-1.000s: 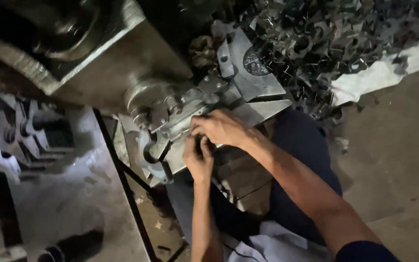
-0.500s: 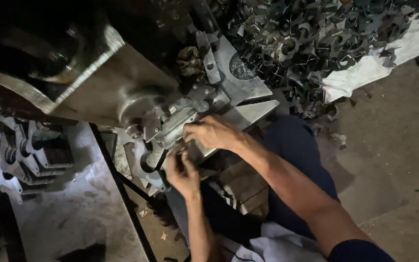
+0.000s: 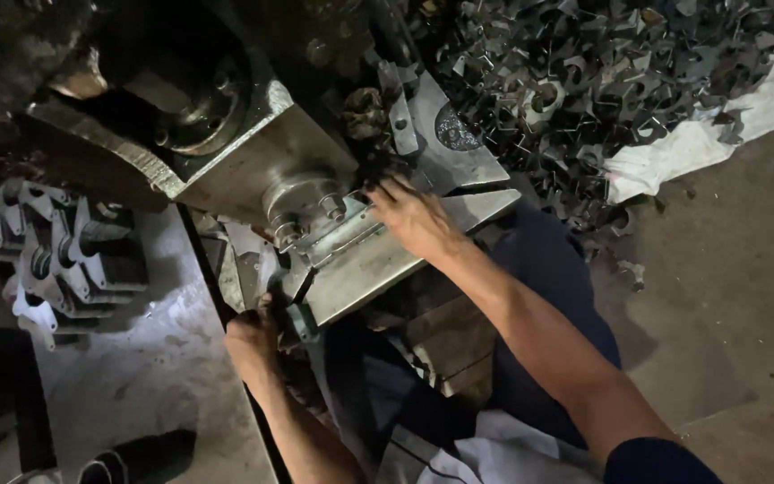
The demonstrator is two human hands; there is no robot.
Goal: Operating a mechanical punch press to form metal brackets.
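Press bed (image 3: pixel 378 269): right hand (image 3: pixel 418 220) laid flat, fingers spread, near its back edge under the ram (image 3: pixel 302 193); crushing risked. Left hand (image 3: pixel 253 341) clenched at front corner; contents unseen.

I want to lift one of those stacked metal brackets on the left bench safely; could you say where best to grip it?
Probably by the flat outer edge of the top bracket, coming from above: the brackets are nested in rows, so only the upper edges stand free.
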